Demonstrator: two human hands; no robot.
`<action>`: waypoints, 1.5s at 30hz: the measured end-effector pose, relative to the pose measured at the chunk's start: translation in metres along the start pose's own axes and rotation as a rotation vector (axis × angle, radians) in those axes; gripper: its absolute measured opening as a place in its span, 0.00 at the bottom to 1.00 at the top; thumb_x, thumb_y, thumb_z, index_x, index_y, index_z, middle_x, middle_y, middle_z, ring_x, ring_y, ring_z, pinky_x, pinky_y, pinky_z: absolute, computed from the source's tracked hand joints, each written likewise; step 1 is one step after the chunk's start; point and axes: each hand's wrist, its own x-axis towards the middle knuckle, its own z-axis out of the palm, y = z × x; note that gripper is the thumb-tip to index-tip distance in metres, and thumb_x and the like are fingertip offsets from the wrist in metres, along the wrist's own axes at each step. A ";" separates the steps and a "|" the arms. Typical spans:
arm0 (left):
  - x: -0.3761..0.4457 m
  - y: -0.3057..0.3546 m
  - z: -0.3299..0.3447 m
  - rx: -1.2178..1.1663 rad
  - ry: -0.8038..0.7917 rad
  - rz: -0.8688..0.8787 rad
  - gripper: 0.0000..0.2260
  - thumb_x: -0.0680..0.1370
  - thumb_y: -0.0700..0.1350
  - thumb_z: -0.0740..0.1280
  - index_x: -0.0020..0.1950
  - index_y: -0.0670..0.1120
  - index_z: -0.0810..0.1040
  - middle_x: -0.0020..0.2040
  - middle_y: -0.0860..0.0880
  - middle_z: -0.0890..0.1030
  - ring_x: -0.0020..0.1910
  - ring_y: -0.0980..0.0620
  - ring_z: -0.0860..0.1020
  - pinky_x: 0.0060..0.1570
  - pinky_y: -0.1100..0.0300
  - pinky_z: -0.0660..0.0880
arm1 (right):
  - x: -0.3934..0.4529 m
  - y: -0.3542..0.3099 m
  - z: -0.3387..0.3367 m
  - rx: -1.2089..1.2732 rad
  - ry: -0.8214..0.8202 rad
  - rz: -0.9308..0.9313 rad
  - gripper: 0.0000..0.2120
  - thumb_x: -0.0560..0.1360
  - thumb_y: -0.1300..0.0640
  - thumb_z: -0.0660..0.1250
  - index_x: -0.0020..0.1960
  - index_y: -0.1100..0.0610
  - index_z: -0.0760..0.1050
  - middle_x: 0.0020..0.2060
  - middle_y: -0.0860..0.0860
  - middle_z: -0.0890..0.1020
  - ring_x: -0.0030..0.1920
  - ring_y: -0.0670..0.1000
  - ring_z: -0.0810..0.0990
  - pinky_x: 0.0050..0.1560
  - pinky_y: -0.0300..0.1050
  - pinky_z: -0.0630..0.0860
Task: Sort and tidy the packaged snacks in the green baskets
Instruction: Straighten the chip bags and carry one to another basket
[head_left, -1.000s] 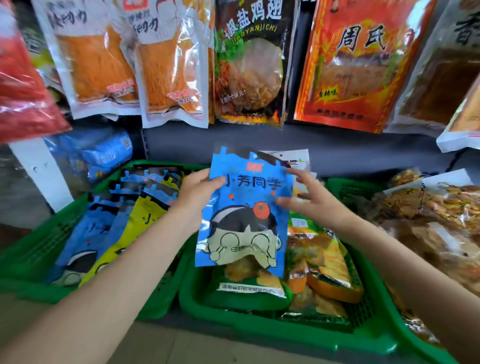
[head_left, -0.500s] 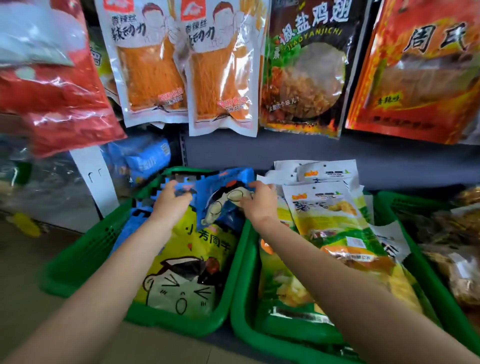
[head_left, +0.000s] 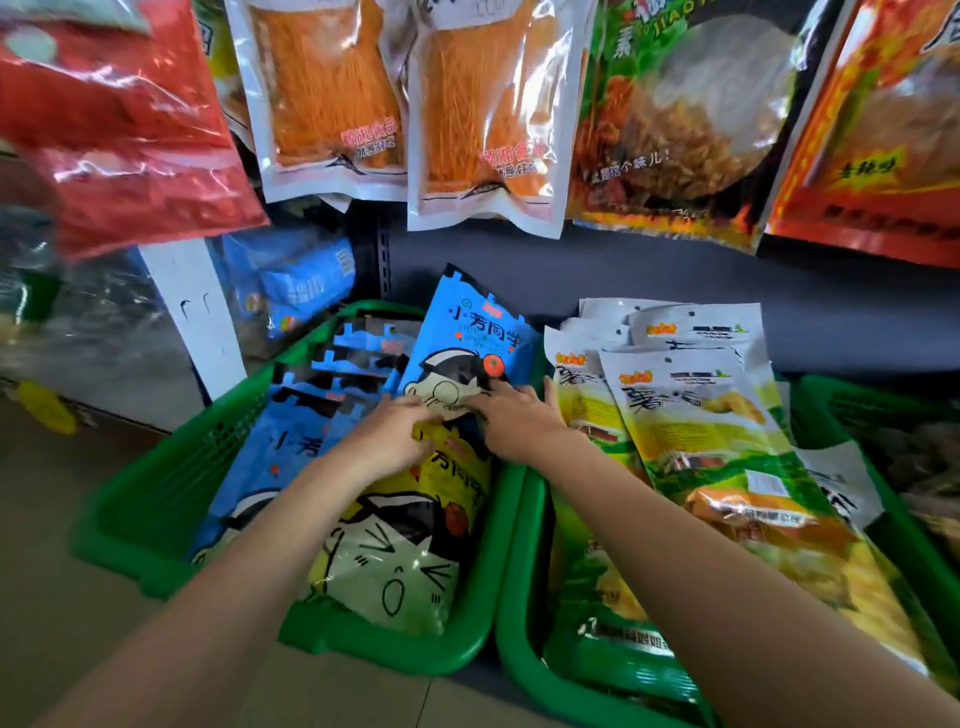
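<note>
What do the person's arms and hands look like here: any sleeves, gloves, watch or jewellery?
Both forearms are bare up to the frame edge; no sleeve shows. The left hand and right hand wear no gloves, and no ring, watch or bracelet is visible. Motion blur hides finer detail.

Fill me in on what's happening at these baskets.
A person is tidying snack packs. Both hands, left hand and right hand, are on a blue pack standing at the back of the left basket, above a yellow pack. The right basket holds green-and-yellow packs. More packs hang above.
</note>
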 end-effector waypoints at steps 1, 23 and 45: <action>-0.001 -0.002 0.001 -0.025 0.037 -0.001 0.20 0.78 0.42 0.63 0.71 0.49 0.68 0.75 0.46 0.60 0.74 0.46 0.56 0.71 0.53 0.57 | 0.000 0.000 -0.001 -0.002 -0.004 0.010 0.23 0.79 0.56 0.54 0.73 0.43 0.58 0.72 0.52 0.61 0.72 0.59 0.59 0.72 0.63 0.41; -0.027 0.337 0.072 -0.242 -0.087 0.575 0.18 0.77 0.41 0.63 0.67 0.49 0.71 0.65 0.45 0.73 0.62 0.47 0.73 0.61 0.56 0.70 | -0.325 0.325 -0.071 -0.020 0.143 0.556 0.37 0.70 0.39 0.66 0.74 0.41 0.52 0.74 0.53 0.56 0.73 0.61 0.55 0.70 0.60 0.58; 0.003 0.501 0.106 0.029 -0.466 0.491 0.42 0.66 0.71 0.63 0.73 0.68 0.43 0.76 0.53 0.35 0.74 0.43 0.33 0.71 0.37 0.38 | -0.311 0.465 -0.122 0.311 0.252 0.542 0.12 0.79 0.52 0.60 0.52 0.59 0.77 0.45 0.56 0.81 0.42 0.55 0.76 0.36 0.44 0.67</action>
